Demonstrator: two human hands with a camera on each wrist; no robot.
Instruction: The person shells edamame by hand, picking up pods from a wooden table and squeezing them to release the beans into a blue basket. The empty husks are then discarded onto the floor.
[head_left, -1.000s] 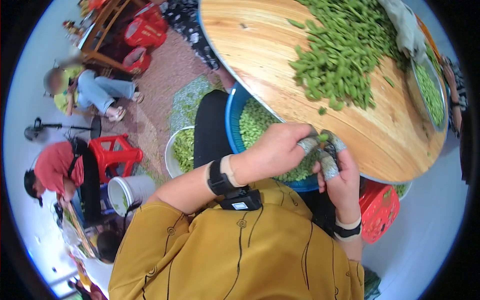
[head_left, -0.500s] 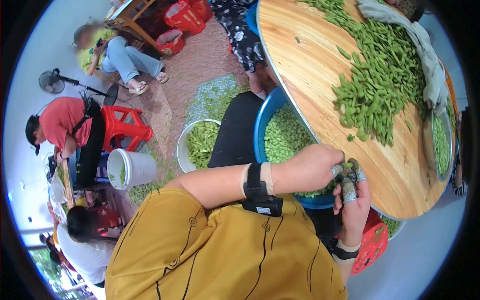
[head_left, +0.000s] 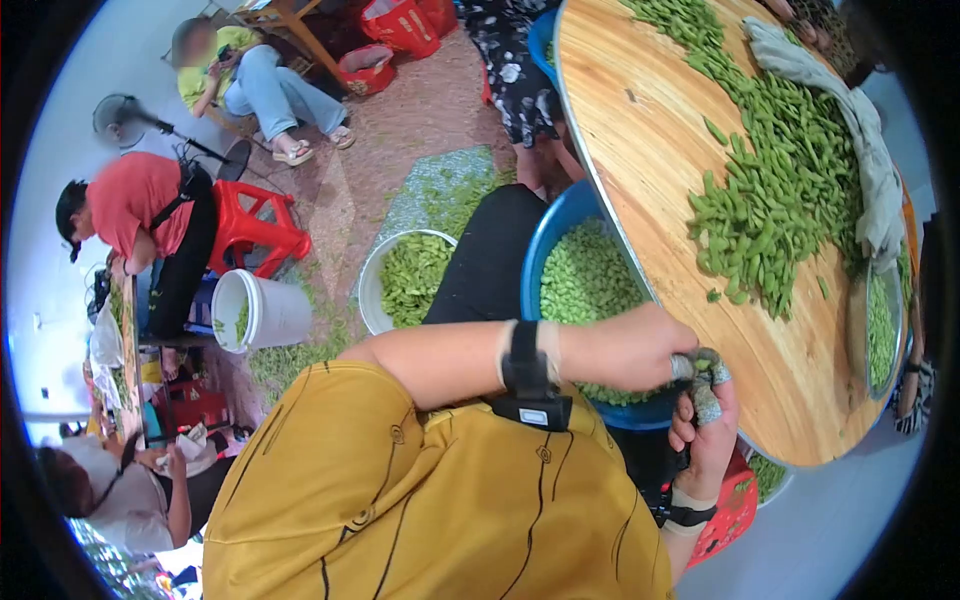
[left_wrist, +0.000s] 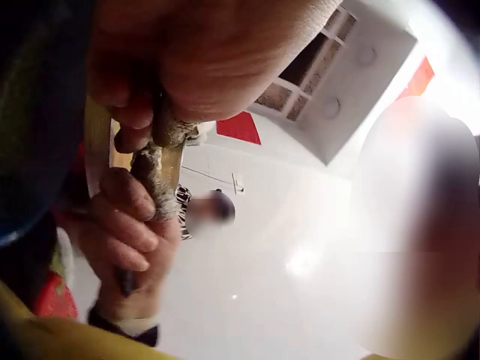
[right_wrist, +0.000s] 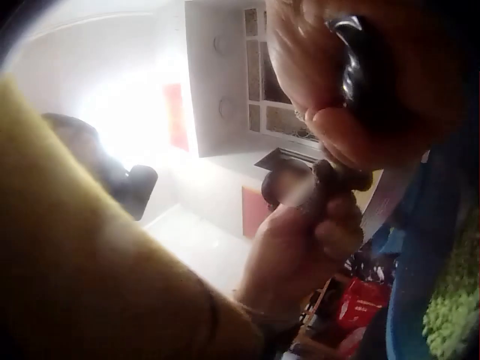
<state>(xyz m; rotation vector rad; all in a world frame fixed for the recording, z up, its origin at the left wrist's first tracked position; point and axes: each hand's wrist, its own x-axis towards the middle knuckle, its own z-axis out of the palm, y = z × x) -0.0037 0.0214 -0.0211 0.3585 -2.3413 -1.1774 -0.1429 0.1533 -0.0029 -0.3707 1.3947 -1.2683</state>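
Note:
Over the edge of a wooden tabletop (head_left: 630, 170), my left hand (head_left: 635, 350) and right hand (head_left: 712, 435) meet fingertip to fingertip. Grey, worn wraps cover several fingertips. Between them both hands pinch a small green edamame pod (head_left: 703, 365), mostly hidden by the fingers. A dark shiny thing (right_wrist: 352, 64) shows against the right palm in the right wrist view. Just below the hands stands a blue basin (head_left: 532, 275) of shelled green beans (head_left: 590, 270). A heap of whole pods (head_left: 775, 190) lies on the tabletop.
A white bucket of pods (head_left: 372, 290) stands left of my knee, another white bucket (head_left: 280, 312) farther left. At the table's right are a grey cloth (head_left: 850, 110) and a metal bowl of beans (head_left: 882, 330). Other people sit around, near a red stool (head_left: 255, 230).
The head view has swung, so the table and basin sit farther right and lower. Both hands stay together at the fingertips, and less of the pod shows between them.

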